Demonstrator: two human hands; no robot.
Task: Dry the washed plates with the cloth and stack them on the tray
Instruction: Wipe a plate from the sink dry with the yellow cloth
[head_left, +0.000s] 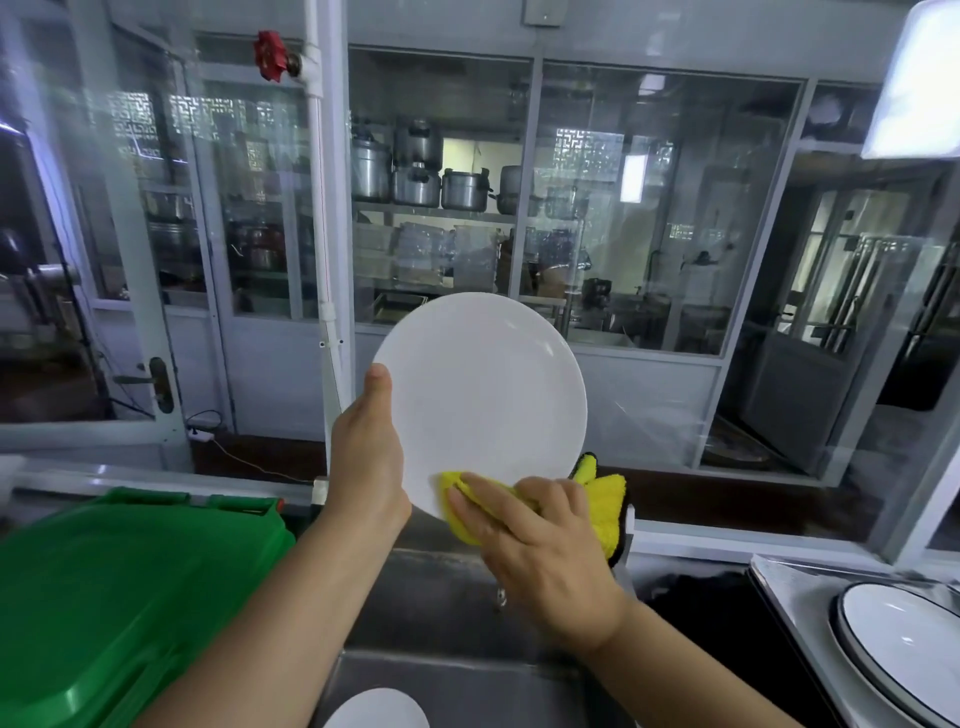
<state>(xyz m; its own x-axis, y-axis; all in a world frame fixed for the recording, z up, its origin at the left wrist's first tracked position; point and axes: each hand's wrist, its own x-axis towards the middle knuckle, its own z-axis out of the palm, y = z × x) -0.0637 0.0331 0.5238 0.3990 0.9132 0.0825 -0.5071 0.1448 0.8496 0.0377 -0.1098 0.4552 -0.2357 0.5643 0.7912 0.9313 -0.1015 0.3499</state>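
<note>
Both forearms bare, no sleeves or gloves

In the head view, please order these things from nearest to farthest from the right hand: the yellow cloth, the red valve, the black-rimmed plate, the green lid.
1. yellow cloth, pressed under the right hand
2. black-rimmed plate, low at the right
3. green lid, low at the left
4. red valve, high at the upper left

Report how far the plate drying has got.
Done: one dark-rimmed plate already lies on the tray. In hand: the left hand holds a white plate upright while the right hand presses the yellow cloth on it. Left: another plate below.
</note>
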